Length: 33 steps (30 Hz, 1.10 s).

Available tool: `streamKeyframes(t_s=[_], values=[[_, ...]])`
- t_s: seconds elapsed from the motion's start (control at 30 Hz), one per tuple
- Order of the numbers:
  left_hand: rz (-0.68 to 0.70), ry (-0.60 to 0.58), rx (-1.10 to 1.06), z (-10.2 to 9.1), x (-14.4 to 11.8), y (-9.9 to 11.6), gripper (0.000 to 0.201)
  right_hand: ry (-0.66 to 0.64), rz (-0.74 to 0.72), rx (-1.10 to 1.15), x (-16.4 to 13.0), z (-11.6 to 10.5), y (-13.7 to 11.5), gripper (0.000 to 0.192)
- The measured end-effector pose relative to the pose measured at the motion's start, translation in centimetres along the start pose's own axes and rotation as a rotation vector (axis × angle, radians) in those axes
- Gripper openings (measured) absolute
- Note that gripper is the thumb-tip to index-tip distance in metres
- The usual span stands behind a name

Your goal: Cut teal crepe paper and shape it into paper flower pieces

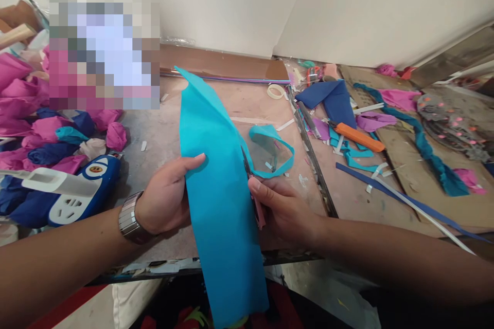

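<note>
A long turquoise sheet point(218, 185) runs from the table's middle down over its front edge. My left hand point(168, 198), with a metal watch on the wrist, grips the sheet's left edge, thumb on top. My right hand point(283, 208) holds pink-handled scissors point(252, 187) whose blades are in the sheet's right edge. A narrow turquoise strip point(276, 151) curls away from the cut to the right.
Pink and blue crumpled paper balls point(46, 128) pile at the left beside a blue-and-white glue gun point(73, 190). To the right lie an orange utility knife point(358, 137), a dark blue sheet point(335, 97), a tape roll point(276, 91), a metal ruler point(312, 159) and paper scraps.
</note>
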<state>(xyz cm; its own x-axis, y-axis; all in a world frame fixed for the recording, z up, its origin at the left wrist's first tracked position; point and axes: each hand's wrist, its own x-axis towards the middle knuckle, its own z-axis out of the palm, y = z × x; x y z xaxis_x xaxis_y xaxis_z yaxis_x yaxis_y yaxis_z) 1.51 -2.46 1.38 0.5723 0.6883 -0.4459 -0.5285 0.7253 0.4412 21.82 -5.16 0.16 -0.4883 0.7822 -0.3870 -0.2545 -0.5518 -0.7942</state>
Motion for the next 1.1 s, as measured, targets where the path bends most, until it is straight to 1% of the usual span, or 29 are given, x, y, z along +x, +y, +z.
streamKeyframes(t_s=[0.1,0.23,0.33,0.43,0.5,0.53,0.6,0.67,0.73,0.8,0.9,1.03,1.1], values=[[0.005,0.021,0.006,0.2,-0.1,0.0,0.043,0.013,0.009,0.005,0.0,0.1,0.0,0.058],[0.004,-0.012,-0.005,0.1,-0.1,0.0,0.042,0.000,-0.015,-0.010,0.1,0.2,-0.2,0.057],[0.005,-0.021,-0.020,-0.1,0.0,-0.1,0.041,-0.014,-0.022,0.023,0.1,0.3,-0.4,0.055],[0.015,-0.071,-0.045,-0.4,0.1,0.0,0.040,-0.011,-0.019,0.037,0.1,0.3,-0.5,0.053],[0.032,-0.101,-0.065,-0.4,0.2,0.1,0.045,-0.003,-0.022,0.031,0.1,0.2,-0.4,0.053],[0.042,-0.093,-0.068,-0.4,0.2,0.1,0.049,-0.001,-0.022,0.032,0.0,0.1,-0.3,0.052],[0.056,-0.009,-0.052,-0.2,0.3,0.3,0.053,-0.014,-0.018,0.039,0.1,0.0,-0.2,0.051],[0.070,0.094,-0.023,0.1,0.4,0.4,0.053,-0.039,-0.025,0.051,0.1,0.0,0.1,0.051],[0.067,0.151,-0.007,0.4,0.5,0.4,0.051,-0.056,-0.040,0.058,0.2,-0.1,0.3,0.052],[0.061,0.165,-0.002,0.6,0.5,0.3,0.050,-0.038,-0.055,0.049,0.4,-0.1,0.6,0.053],[0.079,0.174,0.005,0.4,0.6,0.2,0.050,0.022,-0.076,-0.019,0.7,-0.2,0.8,0.050],[0.149,0.131,0.026,0.1,0.9,0.3,0.050,0.038,-0.108,-0.059,1.0,-0.2,0.7,0.047],[0.219,0.155,0.074,0.2,1.0,0.4,0.048,0.026,-0.134,-0.036,1.0,-0.1,0.6,0.041]])
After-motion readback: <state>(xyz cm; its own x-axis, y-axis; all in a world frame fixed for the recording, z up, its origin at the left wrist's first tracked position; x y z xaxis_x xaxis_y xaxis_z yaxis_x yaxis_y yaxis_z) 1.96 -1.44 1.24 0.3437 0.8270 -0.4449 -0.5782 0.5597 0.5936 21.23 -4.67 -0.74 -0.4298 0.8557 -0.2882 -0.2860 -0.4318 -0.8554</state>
